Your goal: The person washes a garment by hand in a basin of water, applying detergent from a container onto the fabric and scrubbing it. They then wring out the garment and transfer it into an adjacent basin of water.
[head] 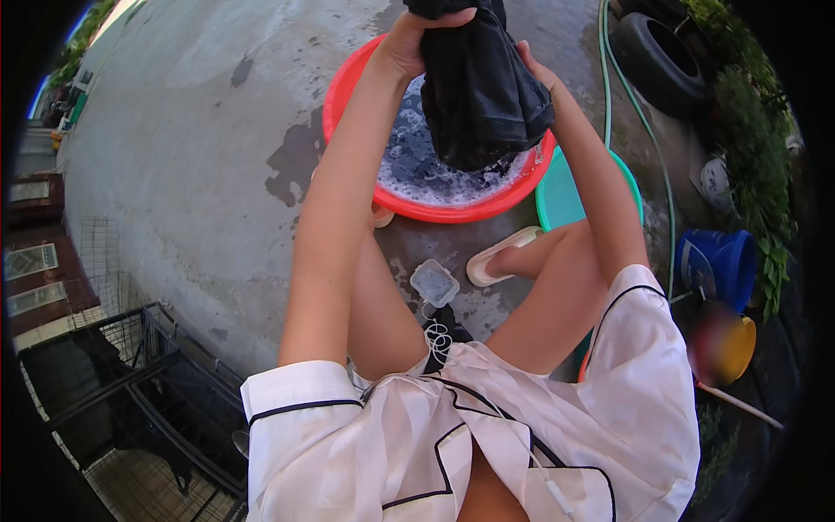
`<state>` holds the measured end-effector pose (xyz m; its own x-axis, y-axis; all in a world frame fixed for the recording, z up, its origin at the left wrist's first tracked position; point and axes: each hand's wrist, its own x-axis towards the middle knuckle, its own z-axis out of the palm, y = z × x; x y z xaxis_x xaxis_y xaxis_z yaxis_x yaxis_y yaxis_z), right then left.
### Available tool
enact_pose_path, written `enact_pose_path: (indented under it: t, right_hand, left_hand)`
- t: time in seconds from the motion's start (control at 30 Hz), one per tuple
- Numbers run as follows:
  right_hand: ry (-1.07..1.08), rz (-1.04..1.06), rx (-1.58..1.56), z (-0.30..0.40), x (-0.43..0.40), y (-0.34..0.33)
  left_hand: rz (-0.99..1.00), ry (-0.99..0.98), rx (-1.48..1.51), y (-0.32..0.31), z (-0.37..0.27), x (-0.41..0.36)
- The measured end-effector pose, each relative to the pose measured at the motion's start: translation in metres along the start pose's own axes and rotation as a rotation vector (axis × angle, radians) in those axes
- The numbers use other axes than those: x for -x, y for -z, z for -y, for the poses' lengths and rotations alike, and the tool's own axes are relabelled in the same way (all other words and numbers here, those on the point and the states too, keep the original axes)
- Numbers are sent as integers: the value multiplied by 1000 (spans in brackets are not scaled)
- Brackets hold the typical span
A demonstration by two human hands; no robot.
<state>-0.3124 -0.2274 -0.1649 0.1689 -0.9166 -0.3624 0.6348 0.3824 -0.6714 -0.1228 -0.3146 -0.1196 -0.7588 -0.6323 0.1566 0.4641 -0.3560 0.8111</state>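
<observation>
My left hand (pixel 421 39) grips the upper left part of a wet black garment (pixel 483 91), its thumb lying across the dark cloth. On the garment's right side is my right hand (pixel 538 68), fingers partly hidden behind the fabric. Both hands hold the cloth up over a red plastic basin (pixel 450 212). Dark, soapy water (pixel 411 147) with white foam fills the basin, and more dark cloth seems to lie in it. Whether the garment's lower end touches the water cannot be told.
A green basin (pixel 561 196) stands right of the red one, near a green hose (pixel 642 117). A clear plastic container (pixel 435 282) sits between my feet. Tires (pixel 659 65), a blue bucket (pixel 717 267) and plants are at the right; a black metal frame (pixel 182 391) is at lower left.
</observation>
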Motion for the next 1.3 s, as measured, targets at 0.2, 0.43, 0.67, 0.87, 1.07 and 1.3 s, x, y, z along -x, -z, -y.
enact_pose_path:
  t: [0.2, 0.43, 0.67, 0.87, 1.07, 1.3]
  right_hand:
    - [80, 407, 316, 11, 26, -16]
    - [233, 136, 666, -19, 34, -63]
    - [294, -24, 811, -35, 14, -57]
    - [231, -43, 839, -51, 10, -56]
    - [272, 6, 809, -62, -4, -41]
    - [155, 179, 878, -21, 40, -64]
  left_hand:
    - [-37, 152, 6, -13, -18, -4]
    - [-147, -152, -792, -17, 6, -19]
    - [-356, -280, -1036, 12, 42, -29]
    - [-525, -193, -1251, 9, 54, -13]
    - [-550, -135, -1304, 8, 55, -11]
    - [-437, -42, -972, -18, 2, 7]
